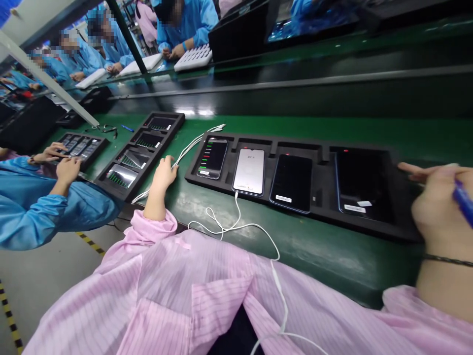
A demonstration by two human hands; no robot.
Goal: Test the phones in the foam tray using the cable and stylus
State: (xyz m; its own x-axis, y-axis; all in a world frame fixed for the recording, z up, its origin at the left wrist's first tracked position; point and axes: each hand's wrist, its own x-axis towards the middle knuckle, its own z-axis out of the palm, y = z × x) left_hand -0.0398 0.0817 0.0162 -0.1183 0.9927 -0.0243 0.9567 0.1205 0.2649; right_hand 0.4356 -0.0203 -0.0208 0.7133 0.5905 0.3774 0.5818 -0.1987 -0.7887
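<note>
My left hand (pixel 164 175) lies on the green bench, its fingers curled around a bundle of white cables (pixel 192 144). Right of it sits a black foam tray (pixel 321 153) with smartphones in its slots. One phone shows green and red text lines (pixel 212 158); beside it a phone with a lit white screen (pixel 249 171) has a white charging cable (pixel 239 212) at its lower end. Two dark-screened phones (pixel 291 182) (pixel 364 185) fill the other slots. At the tray's right end, my right hand (pixel 439 202) grips a blue pen (pixel 463 201), index finger extended to the tray edge.
Another foam tray of phones (pixel 140 148) stands to the left. Beyond it, a co-worker's hands (pixel 68 165) are over a smaller tray (pixel 88 148). A blue pen (pixel 127 128) lies behind. Several people in blue sit across the bench with white trays (pixel 194 57).
</note>
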